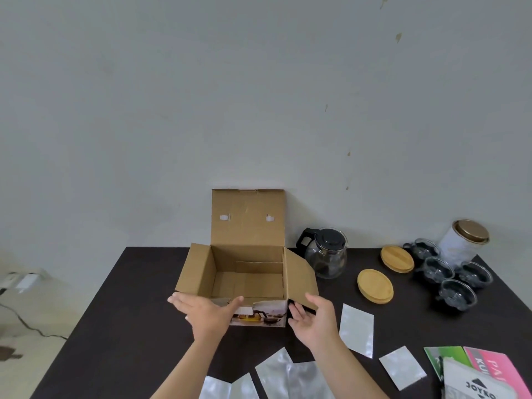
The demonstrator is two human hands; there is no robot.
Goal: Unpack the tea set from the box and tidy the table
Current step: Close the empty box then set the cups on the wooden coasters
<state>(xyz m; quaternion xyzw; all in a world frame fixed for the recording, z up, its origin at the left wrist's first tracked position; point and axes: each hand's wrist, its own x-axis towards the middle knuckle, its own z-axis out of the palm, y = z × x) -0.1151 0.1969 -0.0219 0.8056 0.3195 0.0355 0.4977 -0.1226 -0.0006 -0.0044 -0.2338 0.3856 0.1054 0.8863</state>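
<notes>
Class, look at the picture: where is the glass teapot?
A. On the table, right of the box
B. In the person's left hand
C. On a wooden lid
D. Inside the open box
A: the teapot stands on the table just right of the open box, which looks empty inside.

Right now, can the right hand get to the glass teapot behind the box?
Probably yes. The right hand is open by the box's right flap, and the glass teapot stands just past that flap with bare table between. The flap sticks out, so the hand should go around it.
</notes>
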